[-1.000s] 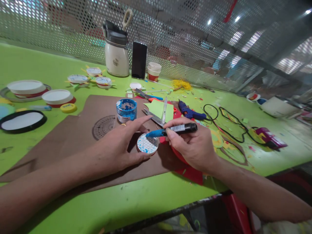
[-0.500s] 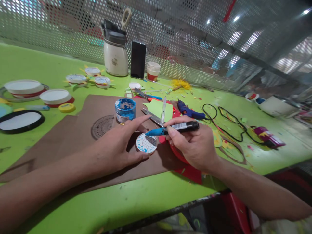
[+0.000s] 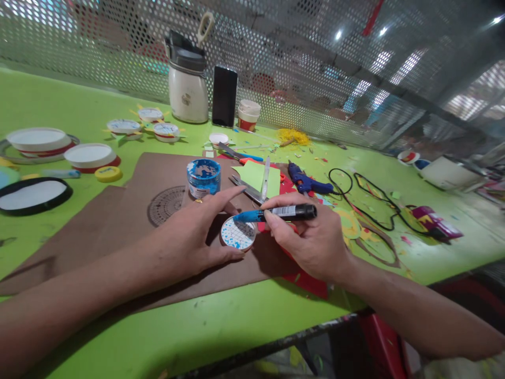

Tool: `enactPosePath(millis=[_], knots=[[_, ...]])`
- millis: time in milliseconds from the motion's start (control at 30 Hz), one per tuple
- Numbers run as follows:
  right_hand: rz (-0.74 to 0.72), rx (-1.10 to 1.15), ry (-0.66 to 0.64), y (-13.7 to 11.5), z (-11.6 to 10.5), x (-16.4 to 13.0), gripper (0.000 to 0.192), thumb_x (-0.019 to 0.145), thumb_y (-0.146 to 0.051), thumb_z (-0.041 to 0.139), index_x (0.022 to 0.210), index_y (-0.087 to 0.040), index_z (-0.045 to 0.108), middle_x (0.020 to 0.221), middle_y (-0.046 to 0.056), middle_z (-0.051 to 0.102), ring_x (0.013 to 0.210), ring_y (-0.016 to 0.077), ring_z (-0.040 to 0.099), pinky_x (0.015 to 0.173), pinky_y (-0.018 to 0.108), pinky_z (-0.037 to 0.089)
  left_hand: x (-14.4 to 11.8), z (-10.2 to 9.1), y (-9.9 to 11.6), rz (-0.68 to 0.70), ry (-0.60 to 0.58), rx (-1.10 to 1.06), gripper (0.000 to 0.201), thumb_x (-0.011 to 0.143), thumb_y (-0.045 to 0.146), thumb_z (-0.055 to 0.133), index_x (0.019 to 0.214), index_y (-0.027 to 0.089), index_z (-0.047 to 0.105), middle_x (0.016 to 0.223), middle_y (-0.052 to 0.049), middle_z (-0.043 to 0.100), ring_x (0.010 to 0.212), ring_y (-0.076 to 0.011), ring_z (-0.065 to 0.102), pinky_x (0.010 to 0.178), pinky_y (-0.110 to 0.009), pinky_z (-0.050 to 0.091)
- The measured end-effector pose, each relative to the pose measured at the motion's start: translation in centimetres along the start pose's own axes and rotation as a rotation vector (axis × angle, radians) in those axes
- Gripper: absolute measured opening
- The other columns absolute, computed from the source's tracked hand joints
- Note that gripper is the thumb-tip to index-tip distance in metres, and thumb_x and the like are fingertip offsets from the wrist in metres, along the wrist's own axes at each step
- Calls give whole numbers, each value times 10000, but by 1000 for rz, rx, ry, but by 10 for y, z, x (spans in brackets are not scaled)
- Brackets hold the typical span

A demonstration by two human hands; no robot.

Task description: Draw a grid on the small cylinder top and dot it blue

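A small white disc [image 3: 238,233], perhaps a cut cup base, lies on brown cardboard [image 3: 130,210]; thin crossing lines and blue spots cover its top. My left hand [image 3: 201,226] steadies it, the thumb at its near edge and the fingers curving round its far side. Between the thumb and fingers of my right hand [image 3: 305,231] is a black marker pen [image 3: 290,211]. Its blue-smeared end points left, and the tip meets or nearly meets the disc's upper edge. Just behind the left hand stands an open jar of blue paint [image 3: 203,179].
Scissors [image 3: 248,190], a craft knife [image 3: 265,176] and a blue glue gun [image 3: 307,180] lie behind my right hand. A cord [image 3: 366,195] loops to the right. Further back are a white flask [image 3: 188,89], a phone [image 3: 224,97] and paper cups [image 3: 248,115]. White lids [image 3: 90,155] sit at left.
The marker and my right hand have shifted slightly left, and the pen lies a little flatter over the disc. My left hand stays round the disc.
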State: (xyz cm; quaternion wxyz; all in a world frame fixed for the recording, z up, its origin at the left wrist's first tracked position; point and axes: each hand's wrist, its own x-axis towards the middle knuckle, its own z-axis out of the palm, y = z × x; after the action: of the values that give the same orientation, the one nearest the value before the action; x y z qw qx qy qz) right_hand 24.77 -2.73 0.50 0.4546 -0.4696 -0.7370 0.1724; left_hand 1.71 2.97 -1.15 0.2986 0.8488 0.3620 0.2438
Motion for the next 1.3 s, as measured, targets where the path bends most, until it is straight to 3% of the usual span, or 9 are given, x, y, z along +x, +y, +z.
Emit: enactPosePath(millis=[167,333,500,700,900,1100,1300], knots=[[-95,-32,-25,-2,-3,2,53,981,-214,742,1006,-256,762,885,-38,800,744,119,728,721,211,583,-2,0,0,1,4,27,928,825,481,791,1646,236,434,1334,-106,766,1164,-351,730,987,-436,544],[-45,-18,-13,-4,-3,1,40,969,-227,750,986,-252,775,852,-28,799,712,135,731,682,235,588,-1,1,0,-5,-2,32,926,808,477,782,1634,224,448,1339,-114,762,1147,-356,731,958,-433,551],[74,30,75,-7,-9,0,34,973,-287,765,986,-264,785,745,-16,751,622,164,711,583,282,571,2,0,2,-25,-34,-18,928,804,460,780,1635,227,440,1282,-91,793,1086,-331,754,896,-392,569],[72,166,276,-11,-12,9,80,935,-225,744,863,-247,716,657,-28,668,528,145,612,510,285,521,0,1,-1,-62,-25,39,978,784,494,816,1646,235,434,1364,-135,757,1173,-391,724,959,-472,563],[114,241,99,-8,-12,10,53,987,-271,724,1008,-237,757,690,-36,680,539,127,608,548,271,521,-1,0,-2,-24,-22,20,1008,777,481,857,1648,219,424,1384,-152,742,1244,-391,700,1055,-514,547],[133,462,94,-2,-14,17,82,949,-179,702,988,-227,756,668,-48,675,582,126,626,569,253,532,-8,0,1,5,2,-55,959,844,404,787,1683,231,356,1477,-137,698,1338,-345,681,1171,-485,508],[105,448,109,-11,-29,54,196,1008,-377,680,925,-218,756,633,-26,634,555,137,571,526,270,513,-9,-6,9,-73,-46,37,870,860,411,736,1635,164,427,1533,-197,674,1401,-402,639,1138,-554,531]])
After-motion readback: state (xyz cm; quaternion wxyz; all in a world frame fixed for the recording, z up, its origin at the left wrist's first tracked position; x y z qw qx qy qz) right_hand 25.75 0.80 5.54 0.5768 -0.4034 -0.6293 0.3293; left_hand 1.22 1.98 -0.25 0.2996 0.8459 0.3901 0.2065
